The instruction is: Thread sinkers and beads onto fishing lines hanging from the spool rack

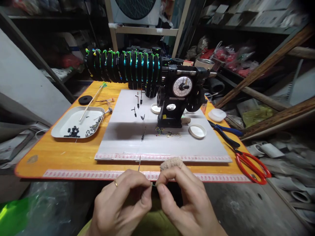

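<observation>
Both the left hand (123, 205) and right hand (189, 203) pinch a thin wire (139, 164), its near end hidden; red scissors (253, 165) lie far right

Red scissors (253, 164), white tray (61, 129), black winding machine (180, 95) on table.

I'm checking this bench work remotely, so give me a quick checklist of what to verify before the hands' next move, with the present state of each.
1. Left hand pinching the thin line: ok, fingertips closed on it.
2. Right hand pinching the same line: ok.
3. What is on the line between the fingertips: cannot tell, too small.
4. Beads on the white board: ok, in a loose pile by the black machine.
5. Red scissors on the table: not ok, handles overhang the right edge.
6. Tray flat on the table: ok.
</observation>
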Tool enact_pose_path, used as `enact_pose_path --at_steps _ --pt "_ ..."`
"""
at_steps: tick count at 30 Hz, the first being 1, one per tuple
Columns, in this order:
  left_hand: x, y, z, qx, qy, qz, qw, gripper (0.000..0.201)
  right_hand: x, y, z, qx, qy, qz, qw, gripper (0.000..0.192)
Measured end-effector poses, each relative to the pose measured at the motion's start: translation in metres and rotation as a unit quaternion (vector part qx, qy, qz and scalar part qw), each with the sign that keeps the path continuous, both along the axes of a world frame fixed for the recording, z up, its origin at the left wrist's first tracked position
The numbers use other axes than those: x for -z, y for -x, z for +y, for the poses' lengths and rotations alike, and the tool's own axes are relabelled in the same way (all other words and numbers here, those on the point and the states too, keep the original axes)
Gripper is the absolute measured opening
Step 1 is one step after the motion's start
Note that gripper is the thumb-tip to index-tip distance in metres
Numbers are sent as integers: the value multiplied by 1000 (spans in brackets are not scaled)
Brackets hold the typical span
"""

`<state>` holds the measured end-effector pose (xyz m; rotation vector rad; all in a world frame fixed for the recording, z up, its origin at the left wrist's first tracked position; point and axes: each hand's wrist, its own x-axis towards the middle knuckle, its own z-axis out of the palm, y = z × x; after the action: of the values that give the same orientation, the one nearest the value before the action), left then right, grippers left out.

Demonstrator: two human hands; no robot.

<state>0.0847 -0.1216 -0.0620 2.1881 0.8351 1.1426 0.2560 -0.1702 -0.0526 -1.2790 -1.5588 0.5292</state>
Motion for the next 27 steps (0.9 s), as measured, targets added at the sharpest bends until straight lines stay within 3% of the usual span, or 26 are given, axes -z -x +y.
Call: enact_pose_path --at_steps 7,11,20,24,27 --pt "2 -2 3 44 -52 -20 997 21 1 1 3 -10 -7 -10 1000 12" --pt "7 -1 2 23 -49 -34 998 24 1 2 2 -12 6 -10 1000 12" --pt "14 -5 -9 -10 100 -171 980 31 -3 4 4 -25 39 35 998 13" --pt "12 -10 -17 -34 228 -250 940 22 -4 7 3 -32 35 54 997 13" --pt "10 -14 -20 -35 280 -290 915 10 -5 8 3 -45 38 71 996 13"
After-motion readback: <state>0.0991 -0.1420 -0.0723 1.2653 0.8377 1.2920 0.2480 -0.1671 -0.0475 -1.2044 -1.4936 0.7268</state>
